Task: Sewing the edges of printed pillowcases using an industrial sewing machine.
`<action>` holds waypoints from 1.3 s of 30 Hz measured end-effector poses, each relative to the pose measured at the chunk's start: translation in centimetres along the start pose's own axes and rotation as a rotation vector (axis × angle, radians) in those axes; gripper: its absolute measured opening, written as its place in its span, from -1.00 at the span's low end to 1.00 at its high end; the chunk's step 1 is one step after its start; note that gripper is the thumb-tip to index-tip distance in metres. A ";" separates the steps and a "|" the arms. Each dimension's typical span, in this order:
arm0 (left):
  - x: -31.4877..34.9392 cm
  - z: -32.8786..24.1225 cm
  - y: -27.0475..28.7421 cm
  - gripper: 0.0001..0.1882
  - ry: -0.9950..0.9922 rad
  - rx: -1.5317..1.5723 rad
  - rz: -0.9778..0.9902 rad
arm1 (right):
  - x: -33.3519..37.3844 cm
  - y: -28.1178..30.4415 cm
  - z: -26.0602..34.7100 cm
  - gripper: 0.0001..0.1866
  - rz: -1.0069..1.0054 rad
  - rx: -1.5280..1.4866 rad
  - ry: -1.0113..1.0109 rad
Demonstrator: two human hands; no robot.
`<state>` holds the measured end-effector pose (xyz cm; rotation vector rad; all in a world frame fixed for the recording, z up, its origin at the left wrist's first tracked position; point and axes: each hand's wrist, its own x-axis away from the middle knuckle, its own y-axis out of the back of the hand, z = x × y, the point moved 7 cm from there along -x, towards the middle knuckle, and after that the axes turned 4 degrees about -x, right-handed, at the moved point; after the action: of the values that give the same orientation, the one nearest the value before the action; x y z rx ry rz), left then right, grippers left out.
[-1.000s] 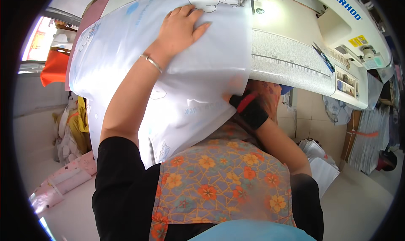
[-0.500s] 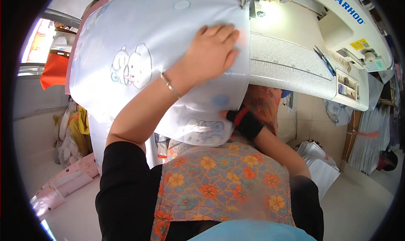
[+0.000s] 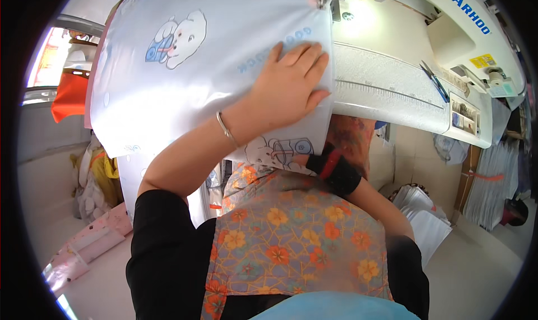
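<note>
A glossy, pale blue-white printed sheet [image 3: 145,96] with cartoon bears spreads over the sewing machine table. Its right edge runs up to the presser foot [image 3: 334,7] at the top. My left hand [image 3: 292,83] lies palm down on the sheet near that edge, with its fingers spread. Lower down, my right hand [image 3: 305,162], with a black and red wrist wrap [image 3: 335,167], holds the sheet's near edge. Its thumb shows on top, while the other fingers are hidden.
The white sewing machine [image 3: 459,45] stands at the upper right over a ruler-marked bed [image 3: 386,90]. Thread snips [image 3: 434,83] lie on the bed. Stacked white sheets [image 3: 420,216] stand at lower right, and yellow cloth [image 3: 103,171] hangs at left.
The sheet has moved up toward the presser foot, so its bears sit higher and blue lettering now shows. My left hand has shifted slightly down; my right hand has moved slightly right and down.
</note>
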<state>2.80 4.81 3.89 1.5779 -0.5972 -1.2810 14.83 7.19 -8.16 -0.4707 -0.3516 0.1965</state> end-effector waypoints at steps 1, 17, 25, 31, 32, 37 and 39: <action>-0.2 0.7 -0.1 -0.51 0.005 -0.004 0.003 | 0.2 -0.6 0.5 -0.54 0.007 -0.001 -0.002; -1.9 3.7 -3.2 -0.38 0.006 -0.027 0.073 | 0.6 2.1 6.1 -0.78 -0.286 0.536 0.426; -2.6 3.9 -3.1 -0.42 0.037 0.066 0.111 | 2.6 0.4 12.2 -0.68 -0.471 1.456 1.155; -0.7 0.5 -2.2 -0.47 0.044 0.027 0.144 | 0.9 0.7 11.3 -0.68 -0.286 1.539 1.014; -0.6 0.6 -2.2 -0.48 0.055 0.002 0.093 | 1.0 0.4 11.5 -0.69 -0.292 1.566 1.039; -0.6 1.9 -2.5 -0.49 0.078 -0.018 0.089 | 0.6 -0.2 12.4 -0.62 -0.308 1.604 0.962; -0.8 2.5 -2.7 -0.49 0.089 -0.020 0.095 | 0.1 -0.4 12.8 -0.53 -0.306 1.641 0.920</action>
<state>-0.31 5.65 1.91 1.5627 -0.5948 -1.1370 10.21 12.13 2.73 1.1149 0.6702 -0.0826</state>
